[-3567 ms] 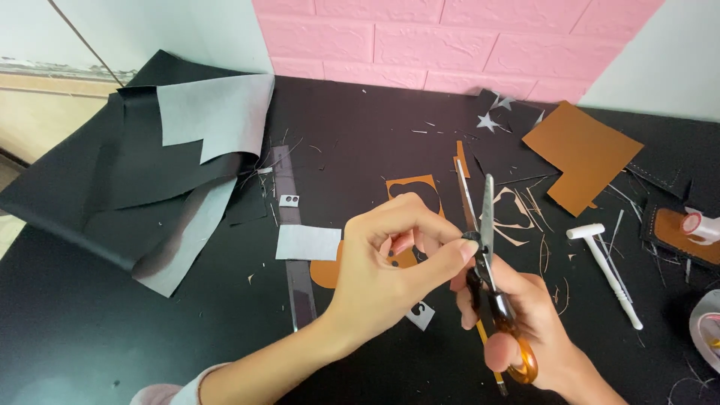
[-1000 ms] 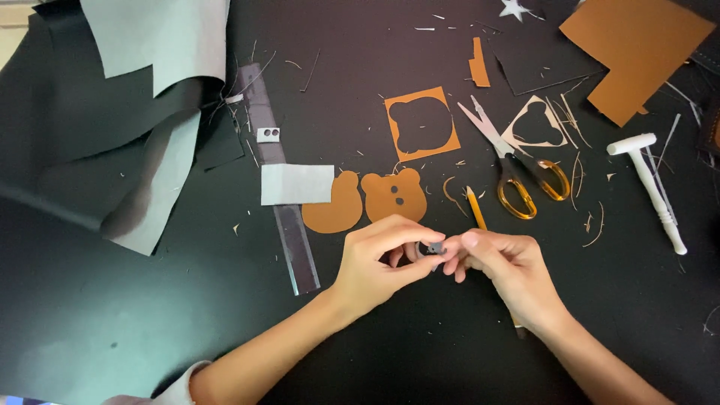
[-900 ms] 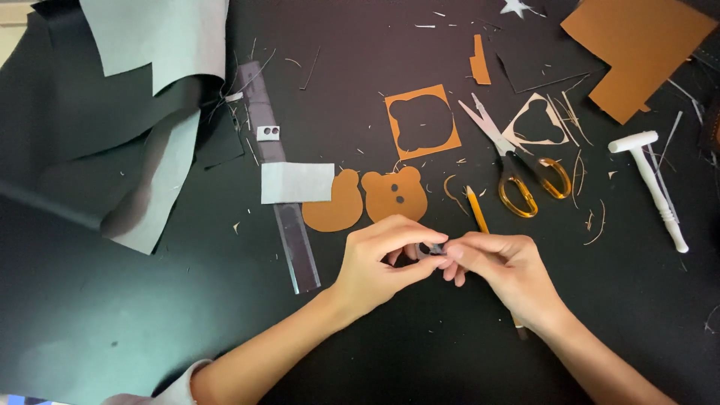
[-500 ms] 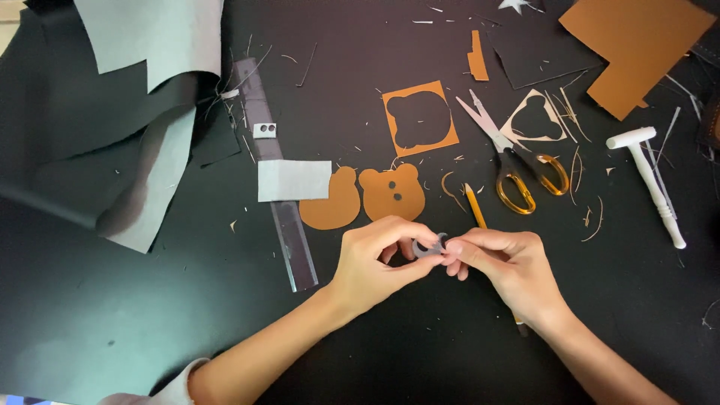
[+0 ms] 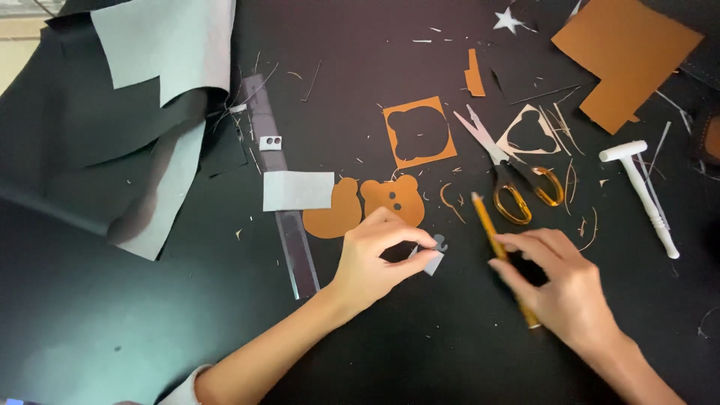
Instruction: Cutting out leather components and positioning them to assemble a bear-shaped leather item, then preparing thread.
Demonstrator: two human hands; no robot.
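Your left hand (image 5: 373, 259) has thumb and forefinger pinched narrow on a small grey paper scrap (image 5: 430, 260), holding it just off or against the black tabletop (image 5: 450, 360), right below the brown bear-face cutout (image 5: 393, 198). A tiny curled grey piece (image 5: 440, 242) sits touching the scrap's upper edge. Your right hand (image 5: 559, 289) lies over the lower part of a yellow pencil (image 5: 489, 225), fingers curled loosely around it; whether they have truly closed on it or only rest on it, you cannot tell from this view.

The scrap is the weak point. It is small and thin, and your grip covers only one corner, so it could crease, tear or slip out if you press harder or drag it across the surface. The curled piece beside it looks loose; a brush of your fingers or a breath could send it among the brown slivers scattered around and you would struggle to find it again.

The pencil tip points up toward the orange-handled scissors (image 5: 517, 176), which lie with blades parted just beyond your right hand. Reaching forward carelessly risks catching a blade tip. Sweeping your right wrist sideways could also knock the white hammer-shaped tool (image 5: 646, 196) or push offcuts over the bear cutout and the second brown piece (image 5: 331, 215) beside it. Your left forearm lies near the clear ruler (image 5: 285, 202); nudging it would shift the grey rectangle (image 5: 298, 190) resting across it
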